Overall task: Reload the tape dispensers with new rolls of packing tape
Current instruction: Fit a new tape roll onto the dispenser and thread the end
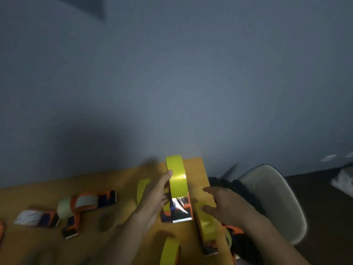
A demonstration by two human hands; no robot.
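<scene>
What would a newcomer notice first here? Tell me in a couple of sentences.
The bright yellow tape roll on a dispenser at the table's middle, steadied by the left hand, with the shiny serrated blade facing the camera. The right hand hovers open over a second yellow-loaded dispenser, while orange dispensers with pale tape lie to the left on the wooden table.

Wall: plain grey painted wall [172, 83], fills the upper view behind the counter.
Counter: yellow-brown flat counter [38, 192], far edge against the wall.
Chair: pale moulded plastic chair [275, 199], right of the counter.
Floor: dark brown floor [324, 217], under the chair.
</scene>
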